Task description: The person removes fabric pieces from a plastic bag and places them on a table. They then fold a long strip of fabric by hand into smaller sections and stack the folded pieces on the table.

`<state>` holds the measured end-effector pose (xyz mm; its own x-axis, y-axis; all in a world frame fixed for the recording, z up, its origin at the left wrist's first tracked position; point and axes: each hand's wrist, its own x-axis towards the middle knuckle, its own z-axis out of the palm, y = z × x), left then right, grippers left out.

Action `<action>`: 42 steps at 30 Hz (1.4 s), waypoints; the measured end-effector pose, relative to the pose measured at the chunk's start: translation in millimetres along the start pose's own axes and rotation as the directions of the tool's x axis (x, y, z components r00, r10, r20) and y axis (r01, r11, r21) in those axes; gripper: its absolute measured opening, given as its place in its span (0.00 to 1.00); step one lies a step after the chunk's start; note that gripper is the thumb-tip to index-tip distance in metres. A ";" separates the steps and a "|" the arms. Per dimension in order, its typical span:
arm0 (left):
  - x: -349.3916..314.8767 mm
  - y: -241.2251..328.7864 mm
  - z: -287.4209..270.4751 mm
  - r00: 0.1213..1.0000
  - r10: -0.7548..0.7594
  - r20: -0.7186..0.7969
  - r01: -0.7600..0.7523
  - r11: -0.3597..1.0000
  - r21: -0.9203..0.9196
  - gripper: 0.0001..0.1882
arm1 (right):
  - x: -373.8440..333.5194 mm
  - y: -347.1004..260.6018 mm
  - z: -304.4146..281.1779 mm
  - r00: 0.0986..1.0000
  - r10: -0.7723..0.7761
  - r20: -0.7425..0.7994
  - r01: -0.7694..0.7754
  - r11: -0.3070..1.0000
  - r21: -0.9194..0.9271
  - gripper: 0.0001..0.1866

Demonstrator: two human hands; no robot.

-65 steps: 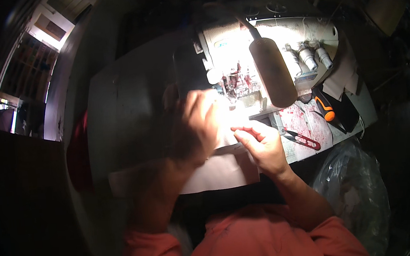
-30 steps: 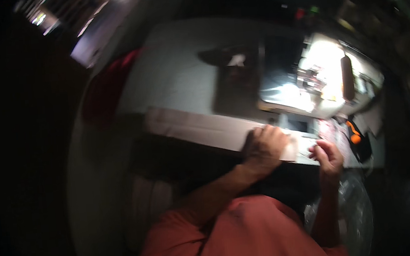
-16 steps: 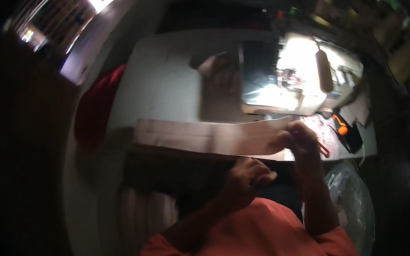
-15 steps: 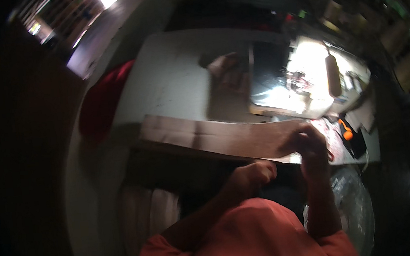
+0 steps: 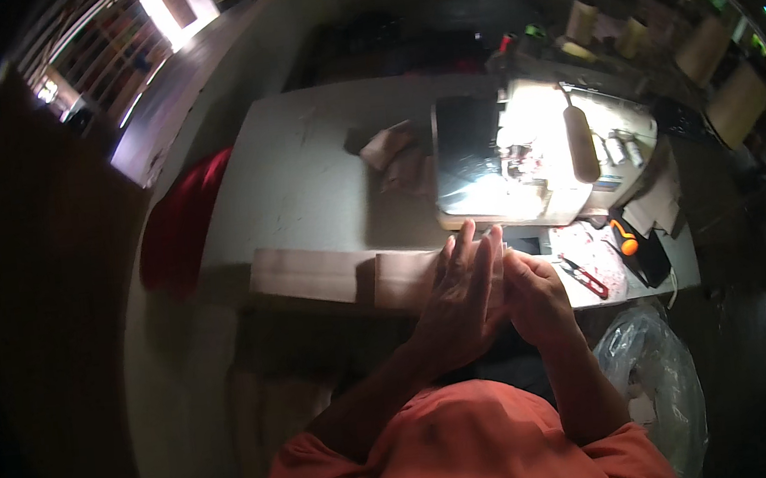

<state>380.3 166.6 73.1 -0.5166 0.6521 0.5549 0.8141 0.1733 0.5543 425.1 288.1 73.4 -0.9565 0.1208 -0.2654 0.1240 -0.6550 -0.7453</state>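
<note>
A long strip of pale pinkish cloth [image 5: 303, 275] lies along the table's front edge, with one part folded back over it under my hands. My left hand [image 5: 459, 301] rests flat against the folded part, its fingers stretched out and pointing away from me. Close beside it on the right, my right hand [image 5: 538, 296] has its fingers bent round the right end of the cloth. What sits between my two hands is partly hidden. Just beyond my fingertips stands a brightly lit sewing machine [image 5: 470, 161].
Red-handled thread snips [image 5: 587, 278] and an orange-ended tool [image 5: 626, 240] lie to the right. A crumpled cloth piece [image 5: 389, 146] sits left of the machine. Thread cones [image 5: 582, 23] stand at the back. A clear plastic bag [image 5: 662, 364] hangs at the lower right.
My left hand has risen from below the table edge onto the cloth and opened out. The cloth's right part is now folded back leftward. My right hand has moved slightly left.
</note>
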 end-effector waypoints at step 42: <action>107.8 -80.2 13.9 0.970 0.104 0.221 -0.166 0.944 0.284 0.08 | 52.3 -6.6 -46.8 0.936 -0.348 -0.063 0.279 0.836 -0.473 0.12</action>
<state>262.9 233.3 79.8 -0.3578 0.8136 0.4582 0.9298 0.2653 0.2550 386.6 333.7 35.8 -0.9214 0.3877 -0.0278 -0.0382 -0.1615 -0.9861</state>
